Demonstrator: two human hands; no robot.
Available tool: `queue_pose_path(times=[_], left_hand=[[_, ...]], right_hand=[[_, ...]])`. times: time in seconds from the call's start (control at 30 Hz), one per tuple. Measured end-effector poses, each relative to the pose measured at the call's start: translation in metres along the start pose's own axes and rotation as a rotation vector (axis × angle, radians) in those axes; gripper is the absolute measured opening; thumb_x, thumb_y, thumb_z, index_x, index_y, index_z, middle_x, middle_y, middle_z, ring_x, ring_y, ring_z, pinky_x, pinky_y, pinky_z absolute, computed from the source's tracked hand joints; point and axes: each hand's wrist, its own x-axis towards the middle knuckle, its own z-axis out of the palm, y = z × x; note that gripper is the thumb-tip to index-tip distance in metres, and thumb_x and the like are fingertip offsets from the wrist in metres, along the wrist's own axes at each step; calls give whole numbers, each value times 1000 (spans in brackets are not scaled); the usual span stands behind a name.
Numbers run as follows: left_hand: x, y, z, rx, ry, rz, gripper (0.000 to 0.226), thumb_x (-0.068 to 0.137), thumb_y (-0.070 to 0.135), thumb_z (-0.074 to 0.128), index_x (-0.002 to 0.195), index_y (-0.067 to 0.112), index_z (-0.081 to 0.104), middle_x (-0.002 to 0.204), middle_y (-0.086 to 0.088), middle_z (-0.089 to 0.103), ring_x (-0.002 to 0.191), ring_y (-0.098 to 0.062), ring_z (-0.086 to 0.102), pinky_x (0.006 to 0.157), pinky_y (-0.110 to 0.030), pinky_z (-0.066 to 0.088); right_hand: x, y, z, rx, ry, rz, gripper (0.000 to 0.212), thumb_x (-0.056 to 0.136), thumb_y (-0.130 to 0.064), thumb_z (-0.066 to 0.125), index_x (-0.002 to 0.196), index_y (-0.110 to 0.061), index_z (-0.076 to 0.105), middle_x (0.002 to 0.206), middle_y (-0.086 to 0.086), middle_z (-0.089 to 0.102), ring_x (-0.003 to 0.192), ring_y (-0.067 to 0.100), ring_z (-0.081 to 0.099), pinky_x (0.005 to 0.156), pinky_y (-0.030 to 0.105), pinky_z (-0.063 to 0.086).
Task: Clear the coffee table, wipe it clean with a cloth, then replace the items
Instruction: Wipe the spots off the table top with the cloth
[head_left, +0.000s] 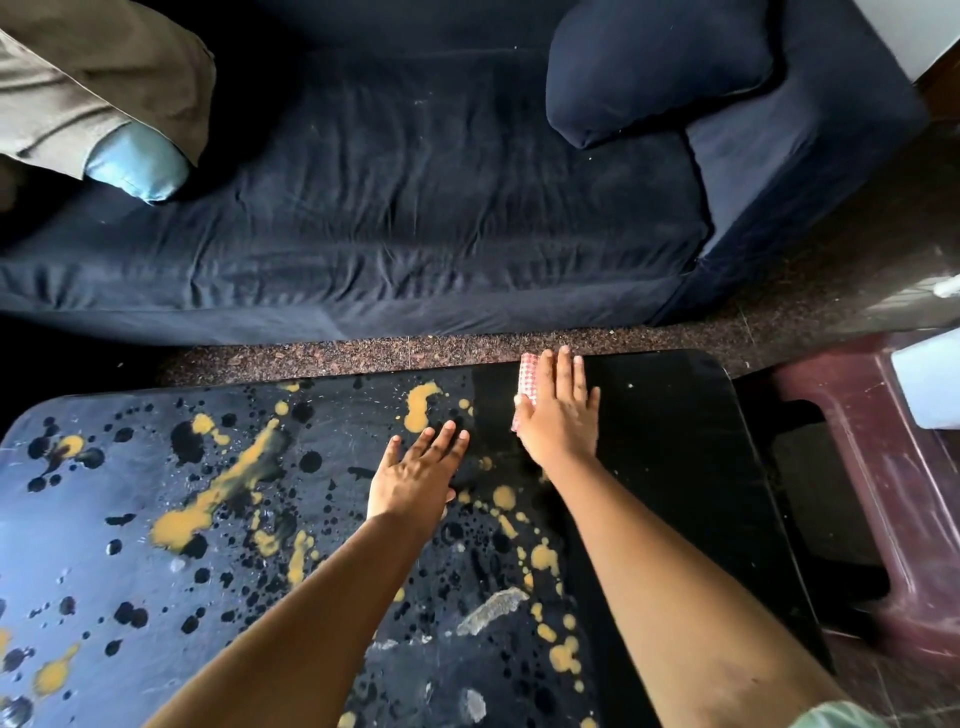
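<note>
Two bare hands out over a glossy black coffee table (675, 441) blotched with yellow and dark splashes. At the far edge, right hand (558, 415) flat, fingers straight and together, pressing a red-and-white checked cloth (527, 375) to the unmarked black part. Just beside it, left hand (415, 480) palm down, fingers straight, slightly apart, holding nothing. Beyond, a dark navy fabric sofa (415, 208); rightward, a maroon plastic stool (883, 493).

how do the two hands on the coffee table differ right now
The right hand presses flat on the checked cloth at the far edge of the coffee table; the left hand lies on bare tabletop, nothing under it. The left hand is nearer the camera, on the yellow-spattered part; the right hand is where the plain black part begins. Both are palm down with straight fingers.
</note>
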Motion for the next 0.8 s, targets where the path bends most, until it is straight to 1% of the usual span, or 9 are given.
queue_pose_path(times=[0.07, 0.2, 0.3, 0.37, 0.43, 0.5, 0.67, 0.73, 0.8], left_hand=[[0, 1, 0, 4, -10, 1, 70, 102, 26, 38, 151, 27, -11, 158, 7, -16, 147, -14, -7, 117, -42, -4], [0, 0, 0, 3, -5, -2, 71, 101, 27, 39, 150, 28, -11, 158, 7, -16, 147, -14, -7, 117, -42, -3], [0, 0, 1, 0, 4, -1, 70, 101, 26, 39, 151, 28, -10, 158, 7, -15, 147, -14, -6, 118, -42, -2], [1, -1, 2, -5, 8, -2, 70, 101, 26, 40, 151, 28, -9, 158, 8, -15, 147, -13, -6, 118, -42, -2], [2, -2, 4, -2, 10, 2, 70, 101, 26, 40, 151, 28, -10, 158, 8, -16, 147, -13, -7, 118, -42, -2], [2, -2, 4, 1, 9, 3, 71, 101, 27, 40, 151, 28, -10, 158, 8, -16, 147, -13, -7, 117, -43, -3], [1, -3, 5, -6, 4, 9, 71, 101, 28, 40, 150, 28, -11, 158, 6, -16, 147, -14, -8, 117, -44, -4], [0, -5, 6, -15, 13, 9, 71, 101, 28, 40, 150, 29, -11, 158, 7, -16, 147, -13, -8, 117, -44, -4], [0, -6, 7, -22, 27, 13, 70, 101, 27, 39, 150, 29, -11, 158, 9, -17, 147, -12, -8, 117, -43, -4]], right_hand=[[-7, -24, 6, 18, -2, -55, 74, 97, -46, 33, 150, -18, -11, 157, 5, -19, 145, 24, -15, 116, 46, -2], [-8, -18, 4, -94, -56, -386, 69, 97, -48, 31, 150, -28, -8, 158, -5, -18, 145, 15, -15, 116, 47, -5], [4, 14, -5, -76, -40, -243, 69, 96, -48, 30, 150, -31, -10, 157, -9, -18, 145, 13, -14, 117, 48, -1], [8, 20, -8, -24, -17, -36, 68, 97, -45, 30, 150, -26, -9, 158, -3, -16, 145, 17, -14, 117, 48, 1], [8, 5, -7, -26, -3, 55, 70, 98, -41, 32, 151, -19, -8, 159, 5, -15, 145, 23, -13, 117, 47, 2], [6, -20, -5, -28, 2, 5, 74, 98, -40, 35, 150, -14, -9, 158, 10, -16, 145, 28, -14, 116, 46, -1], [4, -34, 3, -131, -51, -368, 69, 99, -44, 28, 150, -19, -11, 157, 4, -18, 144, 22, -17, 115, 44, -9], [7, -13, 2, -113, -31, -319, 68, 99, -44, 28, 150, -22, -10, 157, 0, -19, 145, 19, -16, 116, 44, -6], [8, 10, -1, -30, 33, -116, 69, 98, -43, 31, 151, -22, -6, 158, 0, -15, 146, 20, -13, 117, 46, 1]])
